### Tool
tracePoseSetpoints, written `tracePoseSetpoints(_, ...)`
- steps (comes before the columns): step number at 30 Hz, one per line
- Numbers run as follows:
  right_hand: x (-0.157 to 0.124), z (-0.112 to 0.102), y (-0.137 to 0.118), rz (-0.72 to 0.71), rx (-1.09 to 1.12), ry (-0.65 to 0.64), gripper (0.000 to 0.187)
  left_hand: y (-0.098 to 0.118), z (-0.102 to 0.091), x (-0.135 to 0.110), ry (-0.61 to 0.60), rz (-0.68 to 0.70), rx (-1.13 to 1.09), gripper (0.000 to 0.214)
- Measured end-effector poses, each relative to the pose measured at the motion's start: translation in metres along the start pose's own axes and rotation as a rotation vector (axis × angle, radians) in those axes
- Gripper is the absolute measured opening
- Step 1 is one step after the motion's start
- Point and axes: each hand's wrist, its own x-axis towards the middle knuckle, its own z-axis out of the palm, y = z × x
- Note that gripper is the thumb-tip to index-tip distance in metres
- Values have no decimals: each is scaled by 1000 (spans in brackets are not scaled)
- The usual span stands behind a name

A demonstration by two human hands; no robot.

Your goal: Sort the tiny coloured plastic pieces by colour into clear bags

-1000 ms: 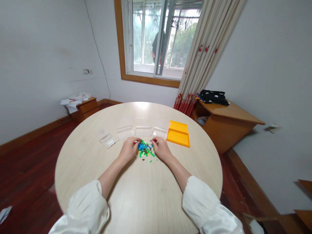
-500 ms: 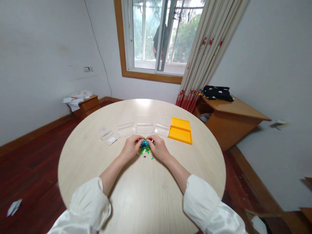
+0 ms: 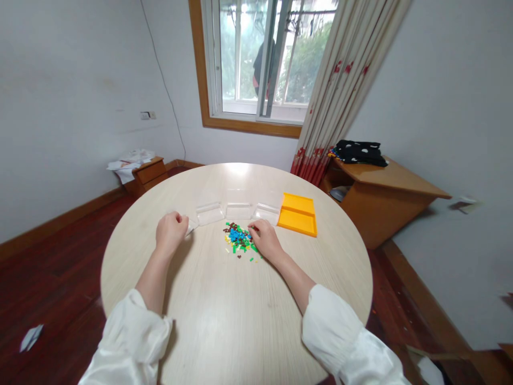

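Near the middle of the round table (image 3: 236, 315), a loose heap of small bricks (image 3: 239, 237) lies between the person's two hands, its blue, green, brown and yellow pieces mixed together. By the look of it, the handling is at an early stage: most of the pieces lie in that one heap, and none can be made out for certain in the clear boxes (image 3: 238, 210) beyond it.

The right hand (image 3: 265, 239) is at the heap's right edge, thumb and finger drawn narrowly together; something small and dark seems to be at the tips, but whether it is held cannot be told. The left hand (image 3: 170, 233) is curled in over the leftmost clear box, well apart from the heap — its fingertips are hidden, so its grip cannot be told either.

Counted, there are three clear boxes in good view and a fourth mostly hidden by the left hand, one yellow case (image 3: 297, 214) lying open to the right, and one brown heart-shaped piece (image 3: 239, 256) at the heap's near side — the other bricks are too small and jumbled to count.
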Motion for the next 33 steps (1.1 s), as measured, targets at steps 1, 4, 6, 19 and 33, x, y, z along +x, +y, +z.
tracePoseSetpoints(1, 0, 0, 0, 0, 3, 1, 10, 0, -1, 0, -20, 0, 15, 26)
tracePoseSetpoints(4, -1, 0, 1, 3, 9, 2, 12, -2, 0, 1, -53, 11, 36, 25)
tracePoseSetpoints(6, -1, 0, 2, 6, 9, -1, 12, -4, 2, 2, -65, 12, 45, 24)
tracePoseSetpoints(19, -2, 1, 5, 21, -23, -24, 18, -13, 11, 7, -78, 4, 49, 26)
tracePoseSetpoints(33, -1, 0, 2, 117, 29, -21, 15, -8, 8, 4, -156, -10, 82, 24)
